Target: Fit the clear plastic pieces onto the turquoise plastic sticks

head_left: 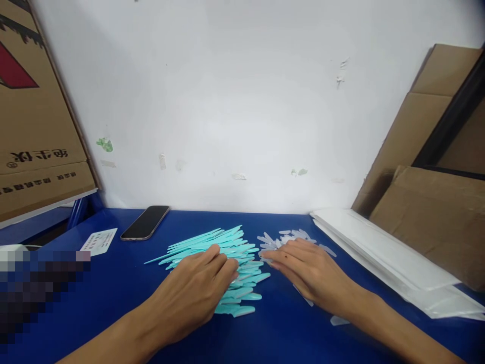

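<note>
Blue worktop (pixel 282 331), pale wall behind. Teal blades (pixel 242 247) lie in a loose fan left of centre, narrow tails mostly to the left, broader ends right; the rough shared direction probably makes single ones easier to pick out. Left hand (pixel 199 285) rests over the near side of the fan, fingers curled and bunched; fingertips hidden, so cannot tell whether they clamp a blade. Translucent slips (pixel 282 240) lie heaped just right of the blades, near enough, I judge, to save reach between piles. Right hand (pixel 306 265) bends over the heap, thumb and forefinger drawn close together at its left edge; cannot tell if a slip is pinched. One stray slip (pixel 340 320) lies by the right wrist. Phone (pixel 146 223) and printed card (pixel 99 241) sit off left, white sheets (pixel 390 247) along the right, all apart from the blades, seemingly leaving the middle for both hands.
</note>
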A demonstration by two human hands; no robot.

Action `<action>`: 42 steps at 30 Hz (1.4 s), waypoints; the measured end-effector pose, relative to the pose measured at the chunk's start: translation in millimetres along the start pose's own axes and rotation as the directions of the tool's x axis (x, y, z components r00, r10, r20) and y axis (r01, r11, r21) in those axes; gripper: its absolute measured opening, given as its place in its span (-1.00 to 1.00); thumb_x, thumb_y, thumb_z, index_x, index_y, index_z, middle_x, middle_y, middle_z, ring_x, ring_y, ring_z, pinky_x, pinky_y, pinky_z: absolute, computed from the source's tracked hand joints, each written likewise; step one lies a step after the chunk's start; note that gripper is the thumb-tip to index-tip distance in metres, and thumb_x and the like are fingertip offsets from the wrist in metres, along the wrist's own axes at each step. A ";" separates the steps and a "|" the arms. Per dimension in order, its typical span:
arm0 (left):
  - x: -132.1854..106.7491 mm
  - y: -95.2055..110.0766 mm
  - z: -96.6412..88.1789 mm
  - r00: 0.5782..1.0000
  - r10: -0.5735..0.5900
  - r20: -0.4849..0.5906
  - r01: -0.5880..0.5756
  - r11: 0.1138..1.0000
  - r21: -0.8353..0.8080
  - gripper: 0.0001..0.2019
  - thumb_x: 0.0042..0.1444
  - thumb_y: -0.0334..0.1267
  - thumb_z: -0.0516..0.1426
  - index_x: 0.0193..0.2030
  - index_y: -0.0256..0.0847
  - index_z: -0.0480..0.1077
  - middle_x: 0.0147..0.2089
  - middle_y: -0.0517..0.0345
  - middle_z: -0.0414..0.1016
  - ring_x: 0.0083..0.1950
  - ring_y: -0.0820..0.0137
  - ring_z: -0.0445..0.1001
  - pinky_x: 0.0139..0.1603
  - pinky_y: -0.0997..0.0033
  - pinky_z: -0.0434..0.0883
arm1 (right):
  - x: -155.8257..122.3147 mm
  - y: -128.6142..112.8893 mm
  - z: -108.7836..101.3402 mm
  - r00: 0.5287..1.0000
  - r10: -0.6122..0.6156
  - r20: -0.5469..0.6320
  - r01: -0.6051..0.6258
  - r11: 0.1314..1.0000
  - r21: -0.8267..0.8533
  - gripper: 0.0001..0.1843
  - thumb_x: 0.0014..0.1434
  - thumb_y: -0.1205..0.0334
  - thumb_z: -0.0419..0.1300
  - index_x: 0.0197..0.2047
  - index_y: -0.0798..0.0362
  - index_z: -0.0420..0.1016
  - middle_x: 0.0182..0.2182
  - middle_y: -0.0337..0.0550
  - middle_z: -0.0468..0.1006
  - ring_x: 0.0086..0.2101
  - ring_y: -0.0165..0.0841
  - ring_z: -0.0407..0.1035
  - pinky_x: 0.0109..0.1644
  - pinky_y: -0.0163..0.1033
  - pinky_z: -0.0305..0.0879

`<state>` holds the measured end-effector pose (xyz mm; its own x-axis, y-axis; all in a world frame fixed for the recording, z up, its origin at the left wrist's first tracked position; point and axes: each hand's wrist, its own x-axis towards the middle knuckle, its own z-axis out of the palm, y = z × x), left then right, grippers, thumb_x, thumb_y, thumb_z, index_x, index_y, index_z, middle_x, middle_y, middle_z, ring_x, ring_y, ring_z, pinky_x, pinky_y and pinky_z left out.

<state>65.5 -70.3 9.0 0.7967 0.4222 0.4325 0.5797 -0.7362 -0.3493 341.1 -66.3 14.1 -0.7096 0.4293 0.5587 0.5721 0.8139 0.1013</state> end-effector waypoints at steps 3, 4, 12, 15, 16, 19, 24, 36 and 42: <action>0.4 -3.5 0.3 1.000 -0.012 -0.011 0.013 0.999 0.036 -0.80 0.26 -0.57 -0.04 -0.13 -0.21 0.28 -0.31 0.11 0.38 -0.29 0.26 0.28 -0.30 0.25 0.24 | 0.4 0.2 -1.3 0.995 -0.013 -0.096 0.014 1.000 0.006 -0.70 0.44 0.37 0.05 0.18 0.07 0.41 -0.22 -0.08 0.66 -0.28 -0.30 0.50 -0.20 -0.17 0.34; 0.5 -4.3 0.4 1.000 -0.027 -0.016 0.028 0.999 0.039 -0.73 0.22 -0.62 -0.06 -0.09 -0.22 0.28 -0.29 0.10 0.39 -0.28 0.25 0.29 -0.28 0.24 0.26 | 0.5 0.3 -1.8 0.993 -0.017 -0.117 0.018 1.000 0.006 -0.69 0.44 0.38 0.05 0.19 0.06 0.40 -0.21 -0.08 0.66 -0.29 -0.30 0.50 -0.21 -0.18 0.35; -0.5 -2.3 2.1 0.994 -0.109 0.010 0.109 0.992 -0.064 -0.58 0.13 -0.64 -0.12 0.04 -0.15 0.21 -0.22 0.12 0.38 -0.26 0.29 0.34 -0.31 0.34 0.32 | 0.4 -1.5 -1.9 0.991 -0.027 -0.128 0.030 0.999 0.015 -0.66 0.44 0.37 0.04 0.21 0.02 0.42 -0.23 -0.09 0.67 -0.27 -0.32 0.53 -0.20 -0.20 0.40; -1.2 -1.1 1.7 0.994 -0.112 0.009 0.112 0.990 -0.090 -0.60 0.16 -0.63 -0.12 0.04 -0.13 0.19 -0.22 0.13 0.39 -0.27 0.30 0.36 -0.36 0.37 0.31 | 0.6 -2.2 -1.2 0.996 -0.034 -0.088 0.036 0.999 0.023 -0.69 0.45 0.35 0.03 0.19 0.03 0.43 -0.25 -0.09 0.67 -0.29 -0.33 0.53 -0.24 -0.22 0.38; -1.4 -0.9 1.6 0.994 -0.112 0.002 0.112 0.989 -0.096 -0.60 0.17 -0.62 -0.13 0.04 -0.13 0.19 -0.21 0.12 0.39 -0.28 0.29 0.36 -0.39 0.37 0.30 | 0.6 -2.2 -1.0 0.996 -0.038 -0.080 0.039 0.999 0.022 -0.69 0.46 0.34 0.02 0.18 0.04 0.43 -0.25 -0.09 0.67 -0.30 -0.33 0.53 -0.25 -0.22 0.37; -2.0 -0.2 1.6 0.994 -0.113 -0.003 0.111 0.986 -0.122 -0.60 0.19 -0.61 -0.14 0.07 -0.13 0.18 -0.18 0.10 0.40 -0.27 0.28 0.39 -0.45 0.38 0.28 | 0.3 -2.3 -0.4 0.996 -0.040 -0.077 0.042 0.999 0.023 -0.70 0.46 0.36 0.02 0.17 0.05 0.43 -0.26 -0.09 0.66 -0.31 -0.33 0.52 -0.25 -0.21 0.35; -2.9 4.4 1.4 0.995 -0.095 -0.015 0.092 0.981 -0.168 -0.60 0.22 -0.59 -0.09 0.12 -0.14 0.18 -0.17 0.11 0.42 -0.26 0.29 0.41 -0.45 0.39 0.31 | -0.4 -8.0 2.4 0.995 -0.038 -0.095 0.044 0.996 0.072 -0.72 0.43 0.38 0.07 0.14 0.06 0.46 -0.30 -0.14 0.64 -0.35 -0.35 0.48 -0.27 -0.21 0.35; -5.7 9.1 0.3 0.983 -0.005 -0.184 -0.027 0.985 -0.172 -0.64 0.25 -0.58 -0.07 0.10 -0.19 0.28 -0.22 0.11 0.48 -0.32 0.33 0.43 -0.51 0.38 0.24 | -5.1 -27.0 11.9 0.969 -0.018 -0.248 0.076 0.971 0.228 -0.59 0.33 0.48 0.17 0.22 0.07 0.42 -0.29 -0.12 0.64 -0.41 -0.36 0.43 -0.39 -0.26 0.32; -4.8 8.3 0.0 0.969 0.026 -0.246 -0.068 0.984 -0.167 -0.67 0.27 -0.57 -0.06 0.09 -0.25 0.32 -0.25 0.11 0.48 -0.35 0.35 0.42 -0.52 0.40 0.21 | -4.5 -27.6 11.7 0.968 -0.034 -0.247 0.093 0.969 0.230 -0.63 0.32 0.50 0.18 0.18 0.15 0.46 -0.31 -0.09 0.64 -0.40 -0.37 0.44 -0.38 -0.27 0.34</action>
<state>66.4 -78.5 4.0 0.7449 0.2603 0.6143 0.4872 -0.8413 -0.2344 323.7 -86.1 -0.8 -0.6048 0.2910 0.7413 0.3940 0.9183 -0.0390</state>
